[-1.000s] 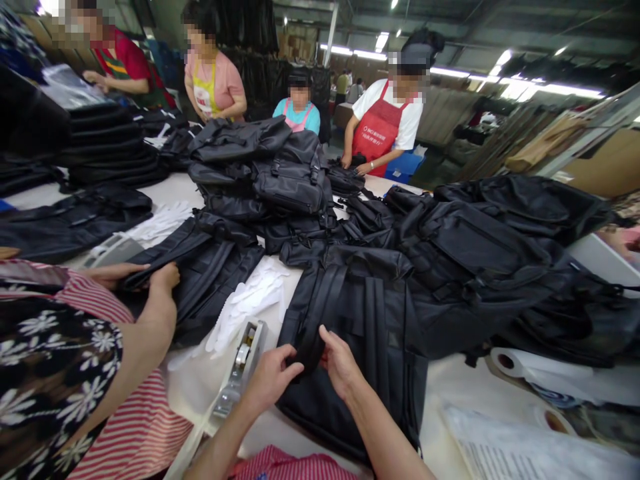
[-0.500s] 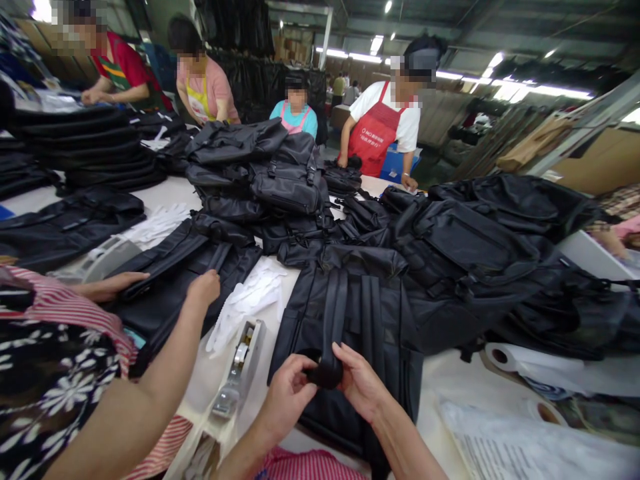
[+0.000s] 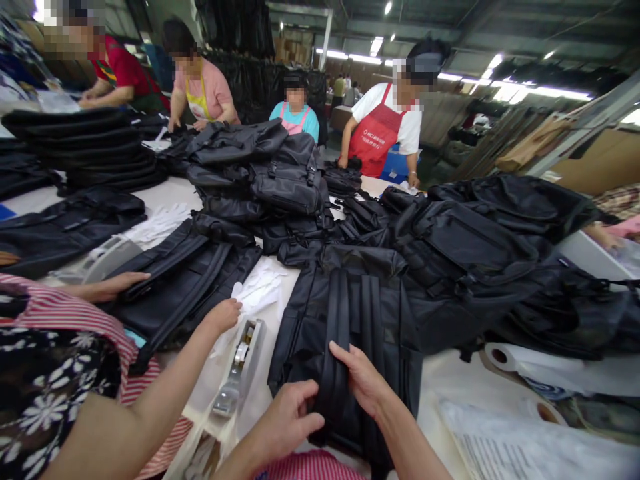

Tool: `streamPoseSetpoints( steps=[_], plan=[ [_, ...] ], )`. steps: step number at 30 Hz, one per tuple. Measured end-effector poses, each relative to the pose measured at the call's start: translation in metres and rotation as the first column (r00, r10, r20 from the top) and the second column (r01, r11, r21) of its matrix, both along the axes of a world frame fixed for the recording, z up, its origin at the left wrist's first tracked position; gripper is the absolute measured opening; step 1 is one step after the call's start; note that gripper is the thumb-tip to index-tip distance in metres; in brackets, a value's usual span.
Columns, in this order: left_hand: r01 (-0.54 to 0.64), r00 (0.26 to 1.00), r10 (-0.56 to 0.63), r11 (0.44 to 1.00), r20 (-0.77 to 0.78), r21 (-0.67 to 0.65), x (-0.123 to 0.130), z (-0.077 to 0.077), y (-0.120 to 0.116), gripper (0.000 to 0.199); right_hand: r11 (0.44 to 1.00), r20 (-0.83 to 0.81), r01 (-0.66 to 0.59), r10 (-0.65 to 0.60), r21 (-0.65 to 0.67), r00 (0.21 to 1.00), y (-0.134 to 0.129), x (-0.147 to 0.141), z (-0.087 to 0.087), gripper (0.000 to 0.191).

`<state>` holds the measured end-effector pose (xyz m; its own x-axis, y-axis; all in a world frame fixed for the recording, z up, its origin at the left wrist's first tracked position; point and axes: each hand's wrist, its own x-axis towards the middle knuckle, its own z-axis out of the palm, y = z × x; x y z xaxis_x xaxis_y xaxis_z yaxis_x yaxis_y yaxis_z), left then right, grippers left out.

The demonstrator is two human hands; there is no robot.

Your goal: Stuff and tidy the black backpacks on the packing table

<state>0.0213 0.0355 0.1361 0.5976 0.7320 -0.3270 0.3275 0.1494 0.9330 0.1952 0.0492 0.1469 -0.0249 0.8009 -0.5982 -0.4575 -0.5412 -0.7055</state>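
Observation:
A black backpack lies on the table in front of me, its shoulder straps on top. The thumb of my right hand rests on one shoulder strap, and its fingers curl in at the strap's right edge. My left hand is at the left side of the same strap, near its lower end, with thumb and forefinger apart and nothing seen between them. Its other fingers are partly hidden. The second strap runs alongside to the right.
A tape dispenser stands left of the backpack. Beyond it, a co-worker's hand touches white strips. More black backpacks are heaped ahead and to the right. White rolls and plastic wrap lie at right.
The strap's lower end, bent up between my hands before, now lies down along the backpack. My left hand's fingers have parted from it. The co-worker's hand moved from a backpack to the white strips.

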Motion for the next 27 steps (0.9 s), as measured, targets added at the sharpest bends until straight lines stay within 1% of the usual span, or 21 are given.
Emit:
streamPoseSetpoints(
  steps=[1,3,5,7,9,12,15,17,18,20,21,23,25,27],
  plan=[
    [0.008,1.000,-0.008,1.000,-0.004,-0.017,-0.002,-0.001,-0.002,0.011,1.000,-0.049,0.006,-0.007,-0.019,0.999,0.002,-0.001,-0.003,0.033],
    [-0.020,1.000,0.020,0.997,0.007,-0.074,-0.008,-0.002,-0.004,0.009,1.000,-0.156,0.015,-0.018,-0.019,0.988,0.003,-0.001,-0.010,0.031],
    [-0.045,0.995,0.060,0.982,0.080,-0.181,-0.013,-0.002,-0.003,0.011,1.000,-0.259,0.000,0.007,0.026,0.966,0.002,0.001,-0.018,0.029],
    [-0.015,0.982,0.073,0.949,0.175,-0.313,-0.019,0.000,-0.001,0.022,0.997,-0.340,-0.051,0.069,0.062,0.938,-0.002,0.005,-0.026,0.030],
    [0.020,0.972,0.077,0.915,0.224,-0.403,-0.024,0.002,0.002,0.029,0.992,-0.395,-0.103,0.125,0.076,0.910,-0.005,0.007,-0.033,0.035],
    [0.025,0.965,0.092,0.898,0.244,-0.438,-0.028,0.000,0.006,0.031,0.989,-0.383,-0.103,0.135,0.102,0.914,-0.007,0.003,-0.038,0.041],
    [-0.048,0.975,0.128,0.919,0.182,-0.391,-0.030,-0.006,0.009,0.029,0.986,-0.286,-0.072,0.113,0.152,0.952,-0.004,-0.005,-0.035,0.040],
    [-0.081,0.987,0.120,0.949,0.110,-0.303,-0.030,-0.006,0.013,0.026,0.989,-0.248,-0.055,0.088,0.136,0.965,-0.001,-0.010,-0.029,0.037],
    [-0.086,0.991,0.107,0.967,0.077,-0.241,-0.029,-0.004,0.014,0.023,0.993,-0.239,-0.041,0.066,0.109,0.969,0.000,-0.011,-0.025,0.035],
    [-0.081,0.997,0.082,0.993,0.008,-0.082,-0.025,0.006,0.017,0.013,0.999,-0.234,0.011,-0.001,0.041,0.972,0.001,-0.012,-0.017,0.028],
    [-0.080,0.997,0.079,0.997,-0.022,0.000,-0.022,0.012,0.017,0.008,0.999,-0.236,0.051,-0.047,0.008,0.971,0.001,-0.012,-0.013,0.026],
    [-0.085,0.995,0.090,0.990,-0.033,0.116,-0.015,0.024,0.017,0.007,0.990,-0.241,0.131,-0.141,-0.056,0.960,0.001,-0.011,-0.006,0.022],
    [-0.089,0.996,0.087,0.987,0.021,0.133,-0.007,0.032,0.014,0.010,0.981,-0.245,0.172,-0.190,-0.093,0.951,0.000,-0.010,-0.003,0.024],
    [-0.108,0.992,0.101,0.990,0.081,0.092,-0.002,0.032,0.011,0.012,0.983,-0.242,0.164,-0.178,-0.079,0.954,-0.003,-0.010,-0.004,0.031]
  ],
)
